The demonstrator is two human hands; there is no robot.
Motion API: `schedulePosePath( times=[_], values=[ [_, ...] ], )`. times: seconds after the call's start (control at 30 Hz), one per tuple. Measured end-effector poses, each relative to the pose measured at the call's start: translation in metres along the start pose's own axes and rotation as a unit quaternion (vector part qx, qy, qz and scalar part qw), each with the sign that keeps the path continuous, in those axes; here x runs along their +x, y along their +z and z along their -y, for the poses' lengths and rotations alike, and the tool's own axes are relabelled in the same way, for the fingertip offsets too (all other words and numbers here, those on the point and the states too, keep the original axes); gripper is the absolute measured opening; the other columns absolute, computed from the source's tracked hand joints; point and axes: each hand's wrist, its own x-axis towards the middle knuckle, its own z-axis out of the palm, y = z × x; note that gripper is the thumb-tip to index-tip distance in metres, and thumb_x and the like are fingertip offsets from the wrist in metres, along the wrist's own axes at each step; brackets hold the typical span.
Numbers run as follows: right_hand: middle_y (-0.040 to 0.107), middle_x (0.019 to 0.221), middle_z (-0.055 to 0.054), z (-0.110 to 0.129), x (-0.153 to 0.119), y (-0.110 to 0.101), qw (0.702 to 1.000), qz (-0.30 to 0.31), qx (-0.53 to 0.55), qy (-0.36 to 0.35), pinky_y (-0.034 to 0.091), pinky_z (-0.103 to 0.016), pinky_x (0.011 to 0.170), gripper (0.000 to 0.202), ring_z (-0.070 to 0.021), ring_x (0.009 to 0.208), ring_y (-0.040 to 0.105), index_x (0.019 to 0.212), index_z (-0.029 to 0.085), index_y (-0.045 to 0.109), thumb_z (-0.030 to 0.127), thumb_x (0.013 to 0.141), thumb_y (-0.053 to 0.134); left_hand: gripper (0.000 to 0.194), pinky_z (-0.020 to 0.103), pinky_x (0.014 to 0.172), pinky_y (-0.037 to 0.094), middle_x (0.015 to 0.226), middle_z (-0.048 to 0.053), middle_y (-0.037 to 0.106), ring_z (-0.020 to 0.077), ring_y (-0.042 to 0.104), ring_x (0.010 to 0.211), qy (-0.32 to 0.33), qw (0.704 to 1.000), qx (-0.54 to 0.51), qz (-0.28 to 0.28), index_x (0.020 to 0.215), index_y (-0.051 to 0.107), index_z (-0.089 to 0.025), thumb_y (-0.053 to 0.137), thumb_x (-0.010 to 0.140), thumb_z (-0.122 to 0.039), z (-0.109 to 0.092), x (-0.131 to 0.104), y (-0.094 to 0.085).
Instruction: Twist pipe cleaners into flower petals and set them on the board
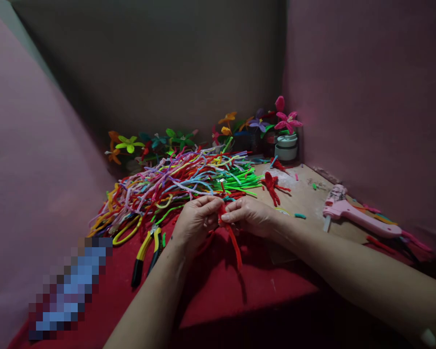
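Between my two hands is a red pipe cleaner (234, 242), its loose end hanging down over the red cloth. My left hand (199, 218) pinches it from the left, thumb and index finger pressed together. From the right, my right hand (249, 214) pinches the same piece, its fingertips close to the left ones. The upper part of the red piece is partly hidden by my fingers. Just behind my hands spreads a big heap of many-coloured pipe cleaners (181, 177). A red pipe-cleaner shape (272, 186) lies on the board beyond my right hand.
Yellow-and-black pliers (145, 254) lie left of my left forearm on the red cloth (218, 300). A pink glue gun (359, 218) rests on the board (312, 194) at right. Pipe-cleaner flowers (288, 121) stand along the back, one by a pale green container (286, 148). Pink walls flank both sides.
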Motion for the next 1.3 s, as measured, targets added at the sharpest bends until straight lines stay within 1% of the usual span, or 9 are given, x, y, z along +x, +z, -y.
schedulePosePath(
  times=[0.2,0.37,0.47,0.63,0.73,0.83,1.0,1.07,1.3],
  values=[
    [0.046,0.04,0.004,-0.0005,-0.0009,-0.0006,0.995,-0.002,-0.095,-0.028,0.027,-0.023,0.044,0.016,-0.0068,0.039,0.039,0.052,0.012,0.057,0.022,0.063,0.064,0.016,0.016,0.037,0.022,0.043,-0.007,0.038,0.0016,0.026,0.035,0.029,0.999,0.027,-0.023,0.065,0.056,-0.014,0.067,0.066,-0.026,-0.0004,-0.0002,-0.0003],
    [0.045,0.04,0.004,0.0031,-0.0036,0.0033,0.99,-0.031,-0.138,-0.029,0.027,-0.023,0.044,0.023,-0.006,0.039,0.037,0.046,0.013,0.053,0.023,0.063,0.064,0.019,0.015,0.035,0.019,0.04,-0.007,0.036,0.0017,0.026,0.034,0.043,0.995,0.069,-0.058,0.063,0.055,-0.013,0.066,0.066,-0.028,0.0032,0.0006,0.0025],
    [0.047,0.041,0.004,0.004,-0.0043,0.0038,0.991,-0.037,-0.126,-0.022,0.03,-0.023,0.045,0.021,-0.0061,0.04,0.039,0.048,0.012,0.054,0.023,0.062,0.065,0.021,0.015,0.036,0.024,0.044,-0.006,0.041,0.0019,0.03,0.036,0.058,0.994,0.06,-0.073,0.064,0.055,-0.013,0.067,0.066,-0.03,0.0055,0.0013,0.0038],
    [0.062,0.063,-0.004,0.0016,-0.0025,-0.0002,0.998,0.003,-0.048,-0.033,0.039,-0.026,0.057,0.01,-0.0103,0.055,0.052,0.064,0.01,0.064,0.018,0.058,0.064,0.019,0.016,0.04,0.033,0.053,-0.004,0.05,0.0034,0.04,0.041,0.078,0.993,0.028,-0.086,0.068,0.056,-0.014,0.068,0.065,-0.029,0.0034,0.0018,0.0025],
    [0.063,0.061,-0.005,-0.0002,-0.0005,-0.0022,0.998,-0.008,-0.037,-0.049,0.038,-0.026,0.058,0.009,-0.0102,0.054,0.051,0.061,0.011,0.064,0.019,0.061,0.061,0.019,0.016,0.041,0.035,0.052,-0.004,0.05,0.0039,0.042,0.042,0.084,0.991,0.026,-0.099,0.069,0.058,-0.014,0.069,0.064,-0.029,0.0013,0.0015,0.0024],
    [0.06,0.055,-0.003,-0.0018,0.001,-0.002,0.994,-0.035,-0.071,-0.07,0.036,-0.025,0.055,0.012,-0.0097,0.05,0.048,0.06,0.011,0.064,0.022,0.064,0.061,0.021,0.017,0.042,0.036,0.054,-0.003,0.052,0.005,0.045,0.043,0.077,0.993,0.03,-0.086,0.073,0.06,-0.013,0.069,0.064,-0.03,0.0002,0.0006,0.0023],
    [0.056,0.052,-0.002,-0.0034,0.0018,-0.0019,0.993,-0.049,-0.08,-0.076,0.034,-0.025,0.055,0.013,-0.0097,0.05,0.046,0.057,0.011,0.064,0.021,0.064,0.059,0.025,0.02,0.048,0.041,0.061,0.001,0.06,0.0091,0.053,0.05,0.008,0.999,0.04,0.008,0.078,0.064,-0.013,0.069,0.062,-0.031,-0.0004,-0.0008,-0.0008],
    [0.056,0.052,-0.002,-0.004,0.0018,-0.0024,0.993,-0.047,-0.078,-0.068,0.033,-0.024,0.053,0.012,-0.0096,0.049,0.046,0.057,0.011,0.064,0.019,0.063,0.058,0.022,0.021,0.05,0.041,0.064,0.002,0.061,0.0099,0.055,0.052,0.003,0.998,0.056,0.022,0.076,0.064,-0.013,0.069,0.062,-0.029,0.0,-0.0004,-0.0023],
    [0.051,0.046,0.001,-0.0053,0.0023,-0.0009,0.985,-0.089,-0.122,-0.085,0.031,-0.024,0.051,0.013,-0.0083,0.046,0.042,0.05,0.012,0.059,0.016,0.062,0.056,0.02,0.016,0.041,0.029,0.052,-0.003,0.051,0.0037,0.04,0.042,0.049,0.984,0.166,-0.043,0.068,0.062,-0.011,0.067,0.064,-0.031,0.0041,0.0023,-0.0003]
  ],
)
